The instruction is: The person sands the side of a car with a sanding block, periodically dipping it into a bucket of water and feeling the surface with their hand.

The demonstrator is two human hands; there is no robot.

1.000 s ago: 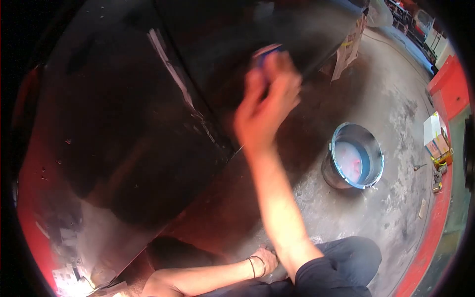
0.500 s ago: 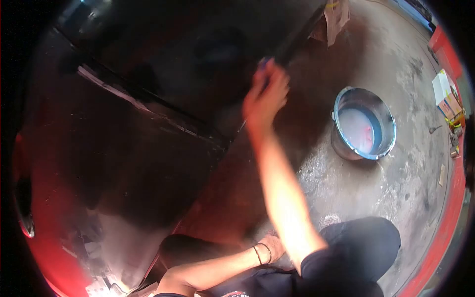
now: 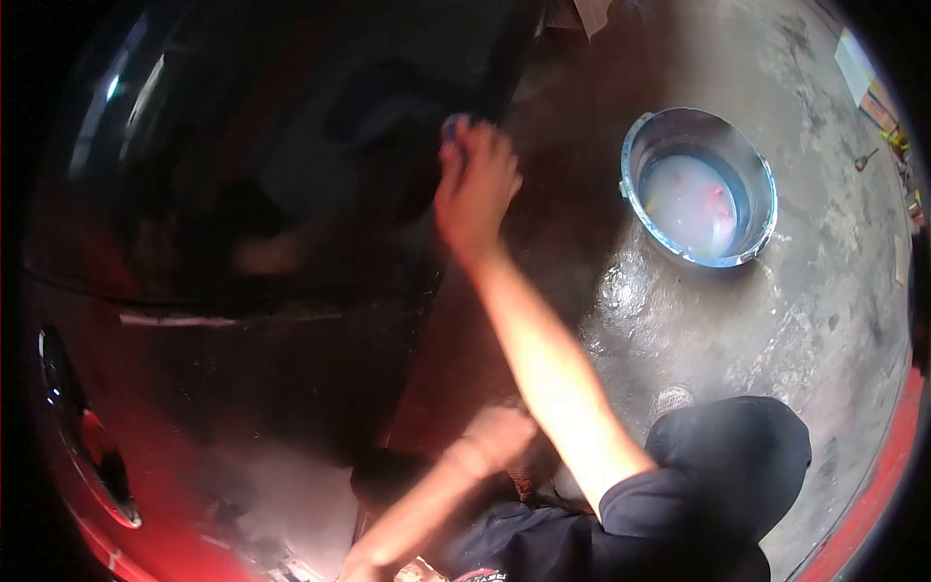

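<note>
My right hand (image 3: 477, 189) is stretched forward along the lower edge of a glossy dark car body panel (image 3: 242, 136). Its fingers are closed round a small dark blue thing (image 3: 456, 126), mostly hidden by the hand, so its kind does not show. My left hand (image 3: 502, 434) is low in front of my body, by my right forearm, and smeared by motion; its fingers cannot be made out. A long door gap runs across the panel below my right hand's level, with a whitish streak (image 3: 223, 320) beside it.
Right of my right arm, a bucket (image 3: 632, 184) with cloudy liquid and pinkish pieces stands on the wet concrete floor (image 3: 815, 320). A car door handle (image 3: 87, 436) is at the far left. A box (image 3: 866, 82) and small items line the right edge. Paper (image 3: 593, 14) hangs at the top.
The view has swung, so the bucket sits higher and more of the panel shows. My right hand appears farther left, still gripping the blue thing. My left hand has lifted from my lap.
</note>
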